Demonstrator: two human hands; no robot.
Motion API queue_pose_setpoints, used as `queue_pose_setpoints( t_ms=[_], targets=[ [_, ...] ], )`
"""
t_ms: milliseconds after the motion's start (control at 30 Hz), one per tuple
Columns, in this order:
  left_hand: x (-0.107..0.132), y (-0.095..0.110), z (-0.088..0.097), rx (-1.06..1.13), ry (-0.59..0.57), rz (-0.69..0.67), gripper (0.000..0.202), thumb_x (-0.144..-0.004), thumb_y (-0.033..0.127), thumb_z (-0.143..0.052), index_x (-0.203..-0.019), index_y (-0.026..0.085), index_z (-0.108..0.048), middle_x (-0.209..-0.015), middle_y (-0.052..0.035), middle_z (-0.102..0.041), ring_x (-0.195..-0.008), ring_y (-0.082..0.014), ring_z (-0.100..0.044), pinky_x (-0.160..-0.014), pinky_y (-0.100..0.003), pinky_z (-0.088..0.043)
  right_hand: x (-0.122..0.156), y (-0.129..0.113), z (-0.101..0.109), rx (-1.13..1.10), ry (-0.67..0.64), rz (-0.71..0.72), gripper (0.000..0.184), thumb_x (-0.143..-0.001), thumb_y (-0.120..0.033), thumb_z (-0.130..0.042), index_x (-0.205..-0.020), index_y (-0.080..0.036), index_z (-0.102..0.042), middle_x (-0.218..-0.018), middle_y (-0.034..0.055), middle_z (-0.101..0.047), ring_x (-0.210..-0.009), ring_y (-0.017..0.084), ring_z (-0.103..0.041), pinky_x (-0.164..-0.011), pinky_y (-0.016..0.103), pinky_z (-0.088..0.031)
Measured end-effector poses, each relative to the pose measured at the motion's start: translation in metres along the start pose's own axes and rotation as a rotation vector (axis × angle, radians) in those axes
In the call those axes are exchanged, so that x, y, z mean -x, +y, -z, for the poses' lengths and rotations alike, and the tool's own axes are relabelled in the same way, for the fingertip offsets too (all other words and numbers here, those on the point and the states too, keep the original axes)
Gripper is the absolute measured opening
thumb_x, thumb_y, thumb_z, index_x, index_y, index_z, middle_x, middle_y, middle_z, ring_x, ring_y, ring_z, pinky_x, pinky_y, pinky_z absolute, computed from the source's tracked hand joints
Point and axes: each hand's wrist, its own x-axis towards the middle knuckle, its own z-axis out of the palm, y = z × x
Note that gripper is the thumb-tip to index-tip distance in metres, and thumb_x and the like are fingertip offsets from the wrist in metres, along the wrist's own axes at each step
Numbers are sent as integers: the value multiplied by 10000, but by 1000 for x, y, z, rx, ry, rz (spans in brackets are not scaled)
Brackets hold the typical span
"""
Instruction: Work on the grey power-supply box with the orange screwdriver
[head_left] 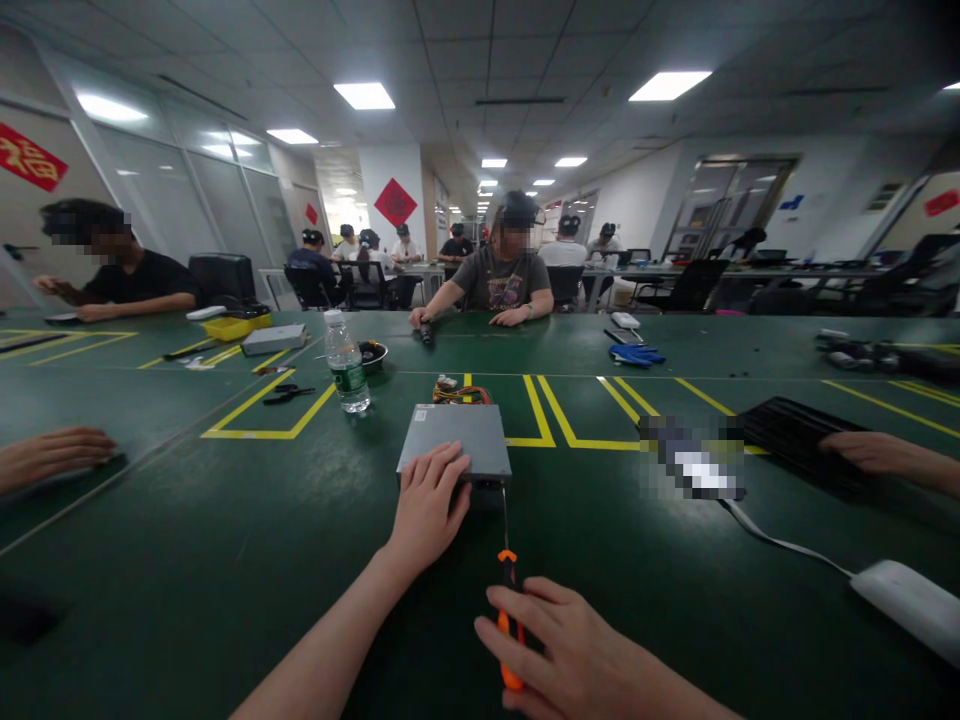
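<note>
A grey metal computer power supply lies on the green table in front of me, its bundled cables at the far side. My left hand holds it by the near edge, fingers over its top and thumb at the front face. An orange-and-black screwdriver is in my right hand, held loosely between thumb and fingers. Its thin shaft points away from me, and the tip meets the lower right of the power supply's near face. Whether the tip sits in a screw is too small to tell.
A water bottle stands left of the power supply, with a bowl behind it and black pliers beside it. Blue gloves lie farther right. A white power bank-like box trails a cable. Co-workers' hands flank me; another person sits opposite.
</note>
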Motion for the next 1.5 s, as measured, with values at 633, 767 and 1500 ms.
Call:
queue_pose_setpoints(
  t_ms=[633,767,1500],
  targets=[
    [0,0,0,-16,-5,19,277,-832,227,-487,-1108,236,-518,-1221,-52,-543,-1164,-217,-448,-949,-395,-330,0,1,-2,12,126,-23,360,-897,-409,-364,-1004,-103,-521,-939,158,-657,-787,188,-629,-701,317,-476],
    [0,1,1,-12,-14,21,280,-833,230,-485,-1112,236,-512,-1228,-48,-538,-1169,-213,-442,-956,-395,-326,4,1,-5,-15,149,-43,322,-887,-375,-382,-994,-98,-505,-969,182,-647,-819,195,-629,-717,318,-481],
    [0,1,0,-23,-14,13,275,-838,241,-481,-1111,230,-513,-1235,-55,-533,-1173,-213,-440,-961,-397,-318,2,1,1,0,19,-43,377,-849,-418,-455,-1090,-140,-539,-1017,166,-621,-882,205,-608,-732,318,-490]
  ],
)
